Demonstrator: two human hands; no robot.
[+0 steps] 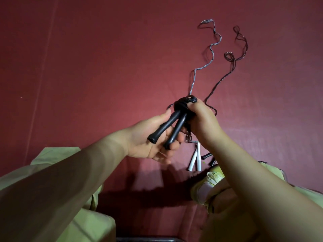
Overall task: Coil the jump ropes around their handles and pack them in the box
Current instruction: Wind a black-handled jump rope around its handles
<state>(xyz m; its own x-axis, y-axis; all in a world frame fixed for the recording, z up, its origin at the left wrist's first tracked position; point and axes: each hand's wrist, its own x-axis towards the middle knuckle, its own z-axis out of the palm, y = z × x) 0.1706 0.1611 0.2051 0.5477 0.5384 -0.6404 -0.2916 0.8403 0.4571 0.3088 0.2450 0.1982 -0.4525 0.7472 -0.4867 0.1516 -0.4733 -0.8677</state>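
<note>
The left hand [153, 137] cradles two black handles [167, 128] from beneath, fingers curled round their near ends, held up above the red floor [87, 67]. Just right, the right hand [201, 119] pinches the black rope coil [183, 103] wound round the handles' far ends. Farther right, white handles [196, 159] lie near a shoe [208, 184], with two loose ropes [208, 49] trailing far across the floor.

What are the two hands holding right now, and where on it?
Both hold the black jump rope. The left hand cradles the two handle shafts across its fingers; the right hand grips the coiled rope wound round the handles' top ends.
</note>
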